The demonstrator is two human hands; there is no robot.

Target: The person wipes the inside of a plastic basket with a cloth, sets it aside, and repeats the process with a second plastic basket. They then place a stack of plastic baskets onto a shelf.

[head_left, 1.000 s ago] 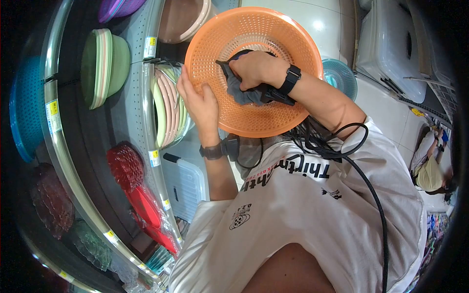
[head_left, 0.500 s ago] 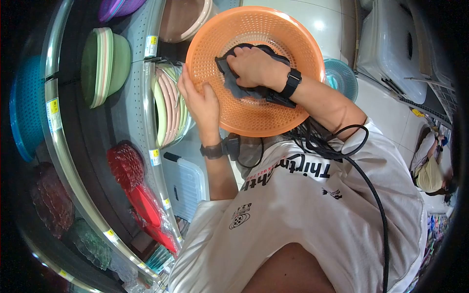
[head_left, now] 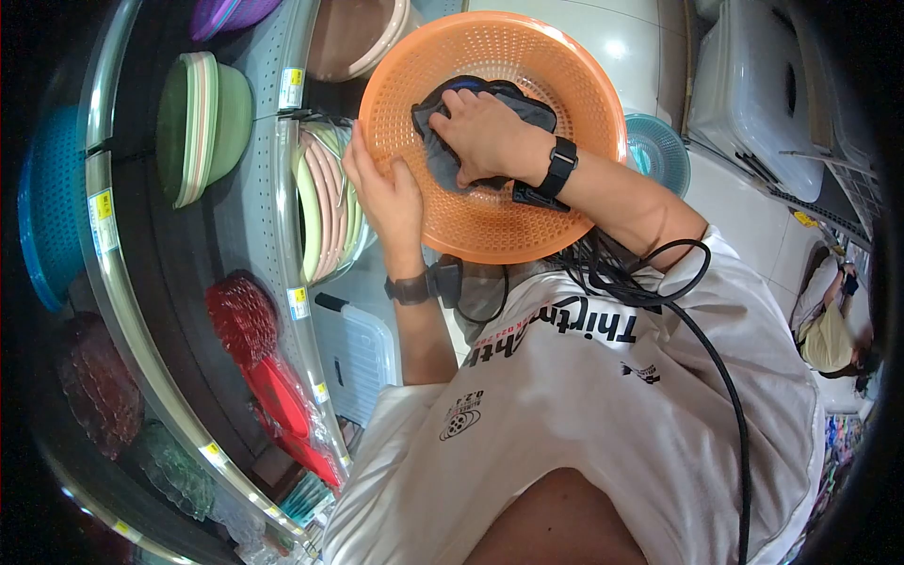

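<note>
A large orange perforated plastic basket (head_left: 508,235) is tilted toward me in front of my chest. My left hand (head_left: 388,193) grips its left rim, the thumb on the inside and the fingers along the outer edge. Inside the basket, a dark grey cloth (head_left: 439,155) with black edging lies bunched against the bottom. Over this cloth is my right hand (head_left: 480,132), its fingers bent and pressing into the fabric. Part of the cloth is hidden under the palm and wrist.
Shelves on the left hold green basins (head_left: 212,132), stacked pink and green basins (head_left: 325,202), a blue basket (head_left: 52,212) and red wrapped items (head_left: 282,395). A teal basket (head_left: 659,155) stands on the floor behind. Clear bins (head_left: 753,104) are at right; a black cable (head_left: 720,367) crosses my shirt.
My right hand has shifted slightly on the cloth and its fingers have spread more. The cloth is flatter and wider across the basket's bottom. My left hand and the basket stay in place.
</note>
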